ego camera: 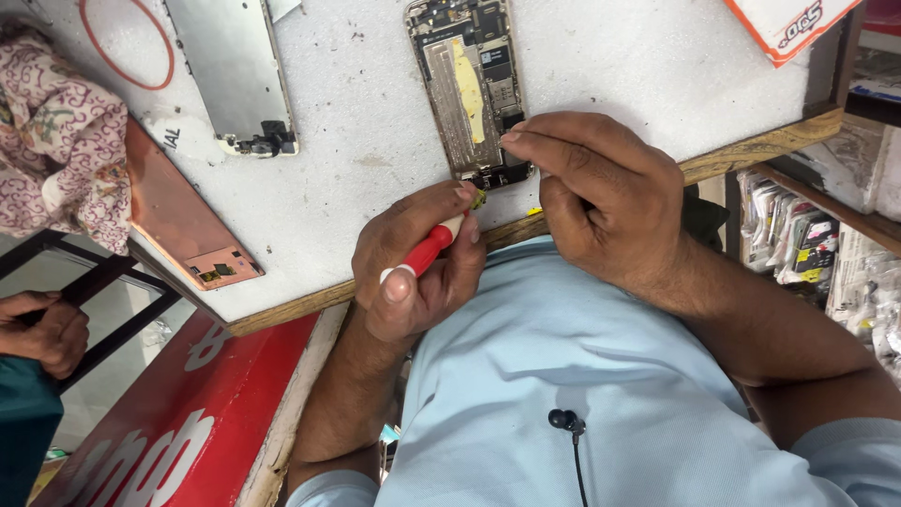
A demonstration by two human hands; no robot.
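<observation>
An opened phone body (474, 89) lies on the white worktop (357, 150), with its circuit board and a yellow strip exposed. My left hand (413, 268) grips a red and white screwdriver (427, 252) whose tip touches the phone's near end. My right hand (601, 197) rests on the worktop's wooden edge, fingertips pressing on that same near end of the phone.
A detached screen panel (235, 70) lies metal side up at the far left, and a rose-gold phone shell (178, 221) sits near the left edge. A patterned cloth (56, 131), another person's hand (42, 329), an orange-edged box (788, 23) and hanging packets (798, 239) surround the bench.
</observation>
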